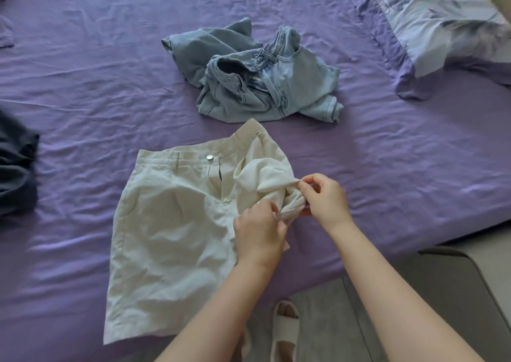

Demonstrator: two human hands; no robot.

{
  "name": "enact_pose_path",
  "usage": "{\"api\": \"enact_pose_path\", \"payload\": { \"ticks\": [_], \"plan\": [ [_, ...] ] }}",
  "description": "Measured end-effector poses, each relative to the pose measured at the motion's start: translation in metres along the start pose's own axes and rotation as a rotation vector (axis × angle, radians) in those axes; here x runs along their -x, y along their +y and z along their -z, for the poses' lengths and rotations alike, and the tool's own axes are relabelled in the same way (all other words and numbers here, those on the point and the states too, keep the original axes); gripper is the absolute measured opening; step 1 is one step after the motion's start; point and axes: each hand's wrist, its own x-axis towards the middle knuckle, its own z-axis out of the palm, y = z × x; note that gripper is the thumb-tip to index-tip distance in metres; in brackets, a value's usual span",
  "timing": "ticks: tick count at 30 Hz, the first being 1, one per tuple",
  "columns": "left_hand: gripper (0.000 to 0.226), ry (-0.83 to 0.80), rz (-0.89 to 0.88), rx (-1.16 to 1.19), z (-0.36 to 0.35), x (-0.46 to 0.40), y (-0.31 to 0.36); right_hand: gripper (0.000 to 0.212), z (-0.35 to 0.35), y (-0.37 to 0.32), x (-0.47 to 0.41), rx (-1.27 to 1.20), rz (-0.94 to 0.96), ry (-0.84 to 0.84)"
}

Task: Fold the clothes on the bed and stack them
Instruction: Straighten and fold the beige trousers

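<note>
Cream-white shorts [171, 223] lie near the front edge of the purple bed [83, 85], waistband away from me, with a silver button at the top. Their left leg lies flat. The right side is bunched up into a crumpled lump. My left hand [260, 231] grips the lower part of that lump. My right hand [323, 198] pinches its upper right edge between thumb and fingers. Behind the shorts, crumpled light blue jeans [262, 79] sit in a heap.
A dark navy garment [16, 165] lies at the left edge. A floral pillow [442, 29] rests at the back right. The bed's front edge runs diagonally at the lower right, with grey floor and a white slipper [284, 331] below.
</note>
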Motion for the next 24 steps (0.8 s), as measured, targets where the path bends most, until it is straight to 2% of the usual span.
{"api": "enact_pose_path", "payload": {
  "ticks": [4, 7, 10, 12, 14, 16, 19, 20, 22, 23, 24],
  "plan": [
    [0.020, -0.079, -0.010, 0.038, 0.018, 0.004, -0.024, 0.011, 0.020, 0.020, -0.013, 0.113, 0.011, -0.004],
    [0.010, -0.003, -0.061, 0.111, 0.041, 0.009, -0.038, 0.010, 0.034, 0.031, -0.021, 0.264, 0.050, 0.021],
    [0.006, 0.098, -0.111, 0.162, 0.059, 0.014, -0.031, 0.005, 0.029, 0.028, -0.011, 0.249, 0.143, 0.076],
    [0.006, 0.166, -0.110, 0.219, 0.066, 0.016, -0.022, 0.013, 0.019, 0.023, 0.004, 0.177, 0.257, 0.083],
    [0.008, 0.219, -0.117, 0.266, 0.072, 0.016, -0.011, 0.023, 0.010, 0.022, 0.023, 0.212, 0.361, 0.029],
    [0.009, 0.244, -0.128, 0.281, 0.078, 0.018, -0.002, 0.034, 0.002, 0.029, 0.036, 0.389, 0.450, -0.001],
    [0.009, 0.248, -0.125, 0.356, 0.088, 0.025, 0.007, 0.050, -0.009, 0.040, 0.046, 0.613, 0.426, -0.043],
    [0.010, 0.234, -0.128, 0.394, 0.092, 0.028, 0.009, 0.045, -0.010, 0.042, 0.046, 0.593, 0.406, -0.024],
    [0.011, 0.192, -0.162, 0.405, 0.101, 0.034, 0.010, 0.019, -0.007, 0.039, 0.043, 0.399, 0.381, 0.049],
    [0.012, 0.174, -0.192, 0.361, 0.105, 0.037, 0.008, 0.006, -0.001, 0.038, 0.040, 0.259, 0.362, 0.035],
    [0.013, 0.152, -0.220, 0.301, 0.109, 0.039, 0.006, 0.005, 0.007, 0.034, 0.035, 0.112, 0.318, -0.038]
  ]
}}
